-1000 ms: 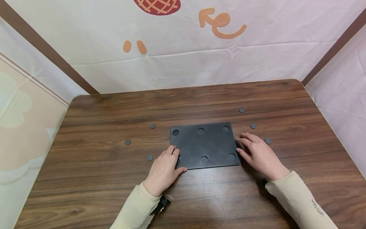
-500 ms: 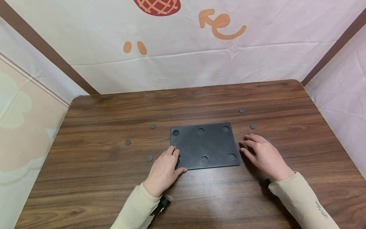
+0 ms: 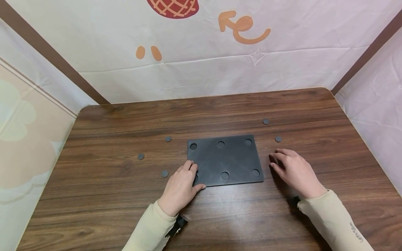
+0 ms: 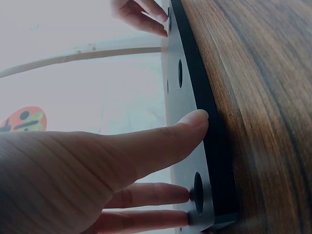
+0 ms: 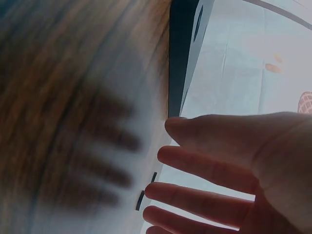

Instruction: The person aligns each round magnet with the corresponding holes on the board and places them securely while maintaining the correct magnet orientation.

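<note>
Right hand (image 3: 296, 172), displaced to its own right over the last second: its fingertips, at first right at the right edge of the dark board (image 3: 224, 160), now lie apart from it, with a strip of tabletop (image 3: 265, 158) showing between. The right sleeve (image 3: 331, 218) shifts outward with it. The rightmost grey disc, visible beside the knuckles one second ago and partly covered half a second ago, is now hidden in the head view.
</note>
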Available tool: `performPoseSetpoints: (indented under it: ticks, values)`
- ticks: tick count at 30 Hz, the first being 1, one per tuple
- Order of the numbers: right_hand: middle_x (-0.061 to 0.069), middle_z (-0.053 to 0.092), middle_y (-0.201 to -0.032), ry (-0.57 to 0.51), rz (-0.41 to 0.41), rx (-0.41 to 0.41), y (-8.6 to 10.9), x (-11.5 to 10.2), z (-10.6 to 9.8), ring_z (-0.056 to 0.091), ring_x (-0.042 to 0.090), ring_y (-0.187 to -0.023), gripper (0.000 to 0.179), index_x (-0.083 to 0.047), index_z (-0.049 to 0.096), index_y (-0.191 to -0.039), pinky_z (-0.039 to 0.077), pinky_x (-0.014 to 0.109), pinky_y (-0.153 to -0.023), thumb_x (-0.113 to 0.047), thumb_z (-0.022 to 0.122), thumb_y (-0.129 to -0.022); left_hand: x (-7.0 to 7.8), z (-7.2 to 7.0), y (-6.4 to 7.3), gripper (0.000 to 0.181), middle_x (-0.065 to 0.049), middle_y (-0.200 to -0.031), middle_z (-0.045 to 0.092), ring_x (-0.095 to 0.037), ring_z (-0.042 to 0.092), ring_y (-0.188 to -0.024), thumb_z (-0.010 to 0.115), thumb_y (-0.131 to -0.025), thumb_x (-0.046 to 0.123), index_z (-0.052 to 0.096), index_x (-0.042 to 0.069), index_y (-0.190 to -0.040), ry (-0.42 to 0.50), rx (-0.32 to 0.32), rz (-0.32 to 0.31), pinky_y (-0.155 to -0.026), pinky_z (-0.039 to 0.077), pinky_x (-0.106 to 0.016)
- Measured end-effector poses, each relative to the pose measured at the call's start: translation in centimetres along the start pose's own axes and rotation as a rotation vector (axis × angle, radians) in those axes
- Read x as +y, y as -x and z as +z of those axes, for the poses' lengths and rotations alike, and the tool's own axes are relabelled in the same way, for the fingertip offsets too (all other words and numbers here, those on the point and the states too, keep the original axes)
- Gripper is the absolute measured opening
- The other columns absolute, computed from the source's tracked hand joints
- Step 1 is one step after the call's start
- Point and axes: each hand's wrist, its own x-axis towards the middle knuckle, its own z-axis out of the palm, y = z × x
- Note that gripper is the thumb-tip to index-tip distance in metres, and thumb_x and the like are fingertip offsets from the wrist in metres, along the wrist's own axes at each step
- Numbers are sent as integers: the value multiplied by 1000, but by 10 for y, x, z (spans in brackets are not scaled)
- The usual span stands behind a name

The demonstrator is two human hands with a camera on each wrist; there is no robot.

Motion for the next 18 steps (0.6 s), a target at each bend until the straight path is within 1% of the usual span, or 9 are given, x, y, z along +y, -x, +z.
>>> performPoseSetpoints:
  ticks: [8, 18]
  values:
    - [29, 62, -116, 25, -8, 8, 0, 4, -2, 53, 49, -115, 30, 4, 69, -110, 40, 63, -94, -13, 71, -85, 0, 0, 1, 49, -16, -106, 59, -29, 62, -85, 83, -74, 28, 62, -2, -106, 14, 4, -1, -71, 54, -39]
    - [33, 59, -118, 16, 18, 28, 3, 11, -3, 50, 52, -116, 31, 6, 68, -110, 38, 65, -94, -11, 71, -84, -1, 2, 1, 48, -15, -104, 58, -27, 62, -83, 83, -73, 28, 62, -1, -104, 14, 15, 3, -70, 53, -38]
